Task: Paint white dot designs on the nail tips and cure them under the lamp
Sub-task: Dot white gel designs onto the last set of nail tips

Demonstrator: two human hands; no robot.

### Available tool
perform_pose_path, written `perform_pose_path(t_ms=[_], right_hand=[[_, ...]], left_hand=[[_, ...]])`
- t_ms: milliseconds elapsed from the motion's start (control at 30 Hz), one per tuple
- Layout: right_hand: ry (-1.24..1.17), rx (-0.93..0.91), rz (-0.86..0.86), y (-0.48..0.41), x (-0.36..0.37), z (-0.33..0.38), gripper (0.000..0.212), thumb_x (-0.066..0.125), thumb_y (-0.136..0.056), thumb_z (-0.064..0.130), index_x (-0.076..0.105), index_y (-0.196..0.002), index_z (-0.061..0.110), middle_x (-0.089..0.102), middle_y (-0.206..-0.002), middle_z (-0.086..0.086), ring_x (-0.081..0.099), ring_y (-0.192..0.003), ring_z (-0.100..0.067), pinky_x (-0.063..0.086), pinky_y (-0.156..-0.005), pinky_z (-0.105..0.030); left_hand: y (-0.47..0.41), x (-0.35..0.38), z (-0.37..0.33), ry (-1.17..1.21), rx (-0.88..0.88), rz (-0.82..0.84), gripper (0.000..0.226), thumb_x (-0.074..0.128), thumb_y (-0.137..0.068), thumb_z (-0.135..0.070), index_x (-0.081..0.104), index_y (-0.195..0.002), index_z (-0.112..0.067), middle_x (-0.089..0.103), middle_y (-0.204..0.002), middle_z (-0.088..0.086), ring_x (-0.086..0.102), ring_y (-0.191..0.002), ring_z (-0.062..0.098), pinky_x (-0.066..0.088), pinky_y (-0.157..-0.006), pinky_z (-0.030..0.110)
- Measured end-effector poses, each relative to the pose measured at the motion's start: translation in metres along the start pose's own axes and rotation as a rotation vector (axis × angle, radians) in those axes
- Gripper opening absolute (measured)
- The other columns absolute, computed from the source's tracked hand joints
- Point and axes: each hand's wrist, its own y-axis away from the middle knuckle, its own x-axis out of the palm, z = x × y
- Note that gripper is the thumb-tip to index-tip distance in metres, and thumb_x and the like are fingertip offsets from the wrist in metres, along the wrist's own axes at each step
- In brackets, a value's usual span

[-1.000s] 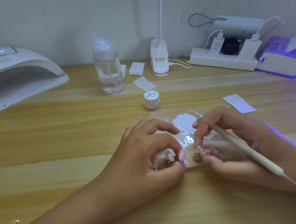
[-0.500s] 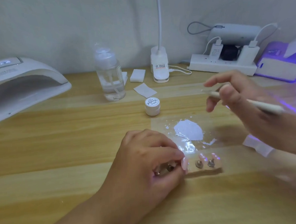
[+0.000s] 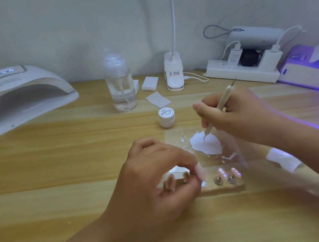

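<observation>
My right hand (image 3: 238,115) grips a white dotting pen (image 3: 217,108), its lower tip dipped in a white paint puddle (image 3: 206,143) on a clear plastic sheet (image 3: 231,165). Pink nail tips (image 3: 222,174) stand on small metal holders along the sheet's near edge. My left hand (image 3: 158,178) pinches one pink nail tip (image 3: 200,171) on its holder at the left of the row; the hand hides the other tips there. The white curing lamp (image 3: 24,94) sits at the far left, its opening facing the table.
A small white paint jar (image 3: 166,117) stands behind the sheet. A clear pump bottle (image 3: 120,82), white wipes (image 3: 157,99), a clip lamp base (image 3: 173,73), a power strip (image 3: 243,74) and a purple-lit device (image 3: 304,72) line the back. A white wipe (image 3: 284,159) lies right.
My right hand lifted off the nail tips, swung up and back, turned the pen over, and now dips its tip in the white paint. My left hand stayed on the nail tips.
</observation>
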Motion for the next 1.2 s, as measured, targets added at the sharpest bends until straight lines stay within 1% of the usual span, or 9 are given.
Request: perform_pose_path(t_ms=[100,200,500,633,733,800,900,1067,1200], right_hand=[[0.005,-0.016,-0.009,-0.001,0.000,0.000,0.045,0.055,-0.098,0.031,0.065,-0.057,0.013,0.055,-0.046,0.010,0.044,-0.043,-0.010,0.036,-0.047,-0.018],[0.012,-0.003,0.013,0.001,0.003,-0.002,0.046,0.054,-0.097,0.029,0.064,-0.057,0.009,0.053,-0.045,0.016,0.042,-0.044,-0.006,0.035,-0.047,-0.017],[-0.027,-0.003,-0.042,0.006,0.005,-0.005,0.047,0.054,-0.097,0.031,0.065,-0.055,0.012,0.057,-0.052,0.000,0.052,-0.051,-0.020,0.039,-0.050,-0.028],[-0.106,0.008,-0.105,0.008,0.000,-0.004,0.048,0.053,-0.100,0.036,0.067,-0.060,0.015,0.057,-0.049,0.003,0.048,-0.044,-0.006,0.034,-0.044,-0.015],[-0.248,-0.040,-0.235,0.010,-0.005,0.004,0.052,0.045,-0.102,0.048,0.071,-0.069,0.016,0.063,-0.054,0.002,0.053,-0.049,0.000,0.036,-0.050,-0.007],[-0.351,-0.065,-0.230,0.015,-0.005,0.015,0.053,0.045,-0.099,0.054,0.073,-0.074,0.016,0.068,-0.060,-0.002,0.061,-0.055,-0.005,0.044,-0.053,-0.013],[-0.415,-0.123,-0.203,0.025,-0.002,0.029,0.039,0.064,-0.091,0.049,0.072,-0.071,0.016,0.067,-0.059,-0.004,0.062,-0.049,-0.011,0.047,-0.045,-0.022],[-0.548,-0.220,-0.277,0.039,0.012,0.046,0.037,0.066,-0.091,0.031,0.058,-0.060,0.013,0.053,-0.045,0.001,0.056,-0.037,-0.021,0.041,-0.038,-0.024],[-0.552,-0.253,-0.311,0.044,0.018,0.051,0.039,0.061,-0.094,0.030,0.057,-0.061,0.010,0.056,-0.045,0.004,0.059,-0.038,-0.021,0.044,-0.037,-0.027]], left_hand=[[-0.001,-0.003,0.000,0.076,-0.078,0.006,0.003,0.074,-0.078,-0.023,0.072,-0.076,-0.022,0.072,-0.080,-0.017,0.068,-0.088,0.002,0.045,-0.089,0.040],[-0.003,-0.004,0.001,0.111,-0.118,0.013,0.009,0.071,-0.081,-0.030,0.075,-0.076,-0.023,0.073,-0.083,-0.019,0.068,-0.090,0.001,0.044,-0.089,0.032],[-0.003,-0.004,0.005,0.130,-0.150,0.036,0.008,0.071,-0.083,-0.032,0.076,-0.078,-0.028,0.073,-0.086,-0.021,0.069,-0.089,0.004,0.043,-0.088,0.028],[-0.003,-0.005,0.005,0.162,-0.167,0.044,0.008,0.070,-0.083,-0.032,0.071,-0.076,-0.034,0.073,-0.080,-0.020,0.070,-0.088,0.007,0.042,-0.089,0.026],[-0.003,-0.004,0.005,0.169,-0.197,0.045,0.010,0.075,-0.083,-0.028,0.073,-0.075,-0.032,0.072,-0.074,-0.020,0.069,-0.090,0.008,0.043,-0.086,0.026],[-0.002,-0.004,0.006,0.173,-0.214,0.040,0.010,0.075,-0.083,-0.024,0.074,-0.075,-0.030,0.072,-0.071,-0.020,0.069,-0.090,0.011,0.044,-0.084,0.022],[-0.001,-0.004,0.007,0.255,-0.258,0.022,0.011,0.080,-0.082,-0.016,0.077,-0.079,-0.027,0.072,-0.072,-0.015,0.068,-0.091,0.019,0.046,-0.074,0.009],[-0.002,-0.005,0.006,0.289,-0.237,0.019,0.004,0.075,-0.082,-0.022,0.079,-0.084,-0.023,0.074,-0.074,-0.012,0.069,-0.085,0.016,0.051,-0.076,0.048],[-0.004,-0.005,0.004,0.295,-0.225,0.015,0.008,0.073,-0.083,-0.026,0.080,-0.083,-0.022,0.075,-0.081,-0.010,0.070,-0.084,0.017,0.049,-0.079,0.054]])
